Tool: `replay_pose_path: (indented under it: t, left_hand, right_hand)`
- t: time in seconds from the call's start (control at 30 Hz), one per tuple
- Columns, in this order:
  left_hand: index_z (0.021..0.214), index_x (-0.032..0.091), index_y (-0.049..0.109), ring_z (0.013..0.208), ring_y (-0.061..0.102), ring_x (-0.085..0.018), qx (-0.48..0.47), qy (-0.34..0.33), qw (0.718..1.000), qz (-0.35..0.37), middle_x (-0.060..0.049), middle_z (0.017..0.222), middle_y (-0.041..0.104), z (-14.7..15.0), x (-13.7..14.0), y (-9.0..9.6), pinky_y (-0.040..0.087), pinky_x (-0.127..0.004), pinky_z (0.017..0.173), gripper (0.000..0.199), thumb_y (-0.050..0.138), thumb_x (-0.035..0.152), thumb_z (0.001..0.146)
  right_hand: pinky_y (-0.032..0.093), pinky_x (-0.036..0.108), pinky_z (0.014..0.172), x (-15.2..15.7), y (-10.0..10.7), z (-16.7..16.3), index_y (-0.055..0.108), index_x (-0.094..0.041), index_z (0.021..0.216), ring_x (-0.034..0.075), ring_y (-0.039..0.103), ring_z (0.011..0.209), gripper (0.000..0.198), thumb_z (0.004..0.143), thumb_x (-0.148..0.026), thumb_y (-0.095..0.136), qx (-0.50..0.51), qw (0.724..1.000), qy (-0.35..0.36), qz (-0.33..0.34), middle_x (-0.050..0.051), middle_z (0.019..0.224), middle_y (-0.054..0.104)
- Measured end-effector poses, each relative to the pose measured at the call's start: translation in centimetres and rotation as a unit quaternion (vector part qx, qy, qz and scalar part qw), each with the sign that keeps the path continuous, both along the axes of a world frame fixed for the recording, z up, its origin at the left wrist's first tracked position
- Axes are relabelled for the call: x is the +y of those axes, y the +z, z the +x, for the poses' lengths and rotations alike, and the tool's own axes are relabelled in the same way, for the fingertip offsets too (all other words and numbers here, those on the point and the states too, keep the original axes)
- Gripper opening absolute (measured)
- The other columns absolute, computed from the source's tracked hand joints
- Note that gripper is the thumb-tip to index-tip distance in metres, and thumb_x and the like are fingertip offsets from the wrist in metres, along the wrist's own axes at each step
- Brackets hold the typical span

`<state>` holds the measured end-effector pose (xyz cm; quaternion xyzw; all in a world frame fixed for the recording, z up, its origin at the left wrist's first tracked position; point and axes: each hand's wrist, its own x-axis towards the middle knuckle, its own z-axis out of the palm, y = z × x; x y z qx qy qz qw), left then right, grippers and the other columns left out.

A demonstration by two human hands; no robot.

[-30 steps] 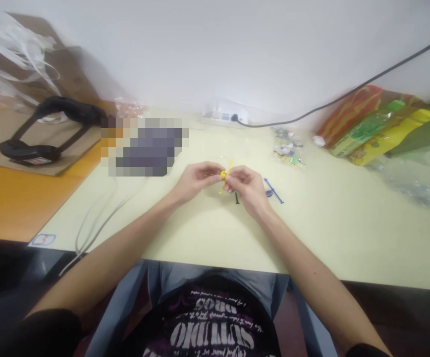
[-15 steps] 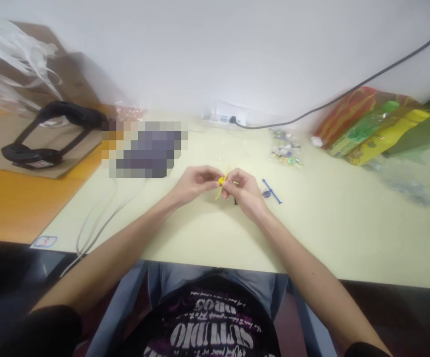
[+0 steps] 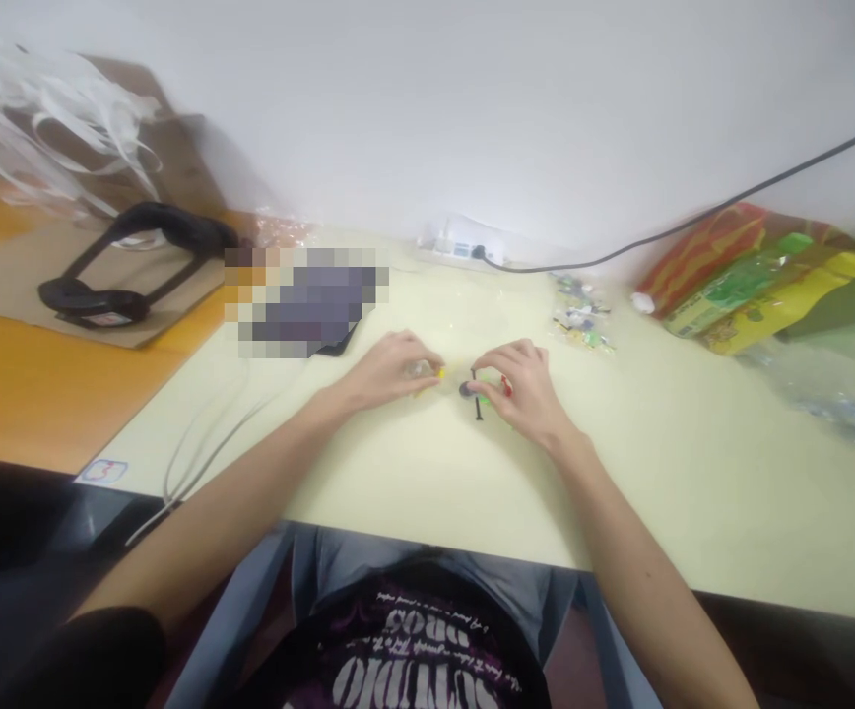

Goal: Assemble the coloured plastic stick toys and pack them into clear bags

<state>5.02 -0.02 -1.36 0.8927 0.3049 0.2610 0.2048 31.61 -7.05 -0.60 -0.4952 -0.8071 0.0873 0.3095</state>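
Note:
My left hand [image 3: 398, 369] pinches a small yellow plastic piece [image 3: 441, 373] between thumb and fingertips. Something pale and partly yellow lies under its curled fingers, too small to name. To the right, my right hand [image 3: 523, 389] has its thumb and forefinger around a small black piece, a thin rod [image 3: 479, 406] with a dark round disc [image 3: 465, 390]. The fingertips seem to touch it, low over the table. Bits of green [image 3: 485, 399] and red plastic [image 3: 506, 386] show beneath the palm, mostly hidden.
Small coloured parts in clear plastic [image 3: 581, 315] lie behind on the pale table [image 3: 398, 473]. A power strip [image 3: 464, 241] stands by the wall. Snack bags and a green bottle [image 3: 749, 286] lie right. A blurred dark object [image 3: 316, 300], cables and a black frame [image 3: 95, 300] are left.
My hands have come apart. The yellow piece stayed with my left hand, while my right hand let go and moved right to the black piece. The view shifted slightly.

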Motion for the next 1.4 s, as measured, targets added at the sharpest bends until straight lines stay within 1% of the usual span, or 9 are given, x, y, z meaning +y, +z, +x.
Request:
replay_pose_path:
  t: [0.17, 0.43, 0.6, 0.73, 0.83, 0.93, 1.03, 1.2, 1.4]
  left_hand:
    - [0.111, 0.026, 0.077, 0.105, 0.065, -0.024, 0.038, -0.003, 0.999, 0.012, -0.004, 0.107, 0.078, 0.3, 0.5, -1.1, 0.045, -0.039, 0.097, 0.022, 0.071, 0.038, 0.093]
    - [0.116, 0.027, 0.076, 0.108, 0.064, -0.024, 0.037, -0.012, 0.999, 0.012, -0.003, 0.112, 0.078, -0.1, 0.6, -1.1, 0.045, -0.041, 0.101, 0.026, 0.07, 0.032, 0.091]
    - [0.132, 0.024, 0.068, 0.117, 0.06, -0.028, 0.01, -0.004, 0.998, 0.062, -0.008, 0.126, 0.073, 0.5, -0.4, 0.0, 0.043, -0.045, 0.107, 0.043, 0.071, 0.045, 0.093]
    - [0.133, 0.024, 0.065, 0.115, 0.06, -0.028, -0.024, 0.002, 0.992, 0.128, -0.009, 0.121, 0.073, 1.9, -1.7, 0.2, 0.044, -0.044, 0.104, 0.048, 0.072, 0.051, 0.094]
    - [0.126, 0.025, 0.07, 0.112, 0.062, -0.027, -0.021, -0.011, 0.984, 0.178, -0.008, 0.115, 0.075, 3.1, -2.3, -0.1, 0.044, -0.044, 0.101, 0.037, 0.072, 0.046, 0.096]
    - [0.12, 0.026, 0.071, 0.104, 0.066, -0.024, -0.04, -0.023, 0.978, 0.201, -0.005, 0.108, 0.078, 3.5, -2.4, -0.3, 0.045, -0.042, 0.098, 0.023, 0.068, 0.036, 0.1]
    - [0.113, 0.024, 0.073, 0.097, 0.069, -0.021, -0.099, 0.006, 0.975, 0.2, -0.004, 0.103, 0.079, 2.9, -2.1, -0.2, 0.048, -0.04, 0.094, 0.019, 0.071, 0.036, 0.098]
    - [0.11, 0.022, 0.074, 0.099, 0.072, -0.021, -0.172, 0.091, 0.969, 0.15, -0.005, 0.106, 0.079, 1.5, -1.0, -0.3, 0.053, -0.038, 0.094, 0.022, 0.073, 0.039, 0.096]
    - [0.111, 0.023, 0.074, 0.108, 0.071, -0.023, -0.132, 0.072, 0.98, 0.128, -0.005, 0.109, 0.079, 1.5, -0.8, -0.8, 0.051, -0.041, 0.102, 0.02, 0.073, 0.034, 0.094]
  right_hand:
    - [0.032, 0.05, 0.097, 0.0, -0.4, 0.0, 0.074, -0.025, 0.116, 0.033, 0.054, 0.119, 0.021, 0.096, -0.032, 0.073, -0.089, 0.995, 0.017, -0.047, 0.009, 0.125, 0.073]
    - [0.029, 0.047, 0.093, 0.0, -0.7, -1.1, 0.073, -0.023, 0.098, 0.029, 0.057, 0.11, 0.004, 0.097, -0.023, 0.069, -0.068, 0.994, 0.017, -0.081, 0.007, 0.101, 0.077]
    - [0.03, 0.046, 0.095, 0.0, -0.5, -1.6, 0.072, -0.024, 0.093, 0.028, 0.06, 0.106, 0.005, 0.096, -0.025, 0.069, 0.02, 0.997, -0.016, -0.078, 0.005, 0.098, 0.077]
    - [0.037, 0.042, 0.092, -0.3, -0.1, -2.1, 0.067, -0.024, 0.093, 0.025, 0.062, 0.096, 0.011, 0.092, -0.034, 0.071, 0.14, 0.986, -0.053, -0.071, 0.003, 0.095, 0.076]
    - [0.042, 0.036, 0.084, -0.4, -0.2, -2.5, 0.062, -0.024, 0.089, 0.022, 0.061, 0.088, 0.021, 0.087, -0.04, 0.075, 0.213, 0.972, -0.044, -0.086, 0.001, 0.09, 0.072]
    - [0.043, 0.035, 0.081, -0.4, -0.3, -2.5, 0.061, -0.024, 0.087, 0.021, 0.061, 0.087, 0.025, 0.089, -0.047, 0.072, 0.232, 0.967, -0.031, -0.103, 0.001, 0.09, 0.071]
    - [0.041, 0.04, 0.089, -0.3, -0.1, -2.2, 0.068, -0.025, 0.094, 0.025, 0.061, 0.102, 0.024, 0.097, -0.049, 0.065, 0.165, 0.981, -0.038, -0.09, 0.005, 0.103, 0.074]
    - [0.029, 0.053, 0.102, -0.5, -0.3, -1.5, 0.075, -0.025, 0.099, 0.034, 0.051, 0.123, 0.026, 0.103, -0.045, 0.058, -0.052, 0.996, -0.066, -0.021, 0.011, 0.129, 0.07]
    - [0.028, 0.053, 0.101, -0.6, -0.8, -1.3, 0.075, -0.023, 0.094, 0.033, 0.049, 0.121, 0.022, 0.099, -0.041, 0.064, -0.143, 0.987, -0.075, -0.023, 0.011, 0.128, 0.068]
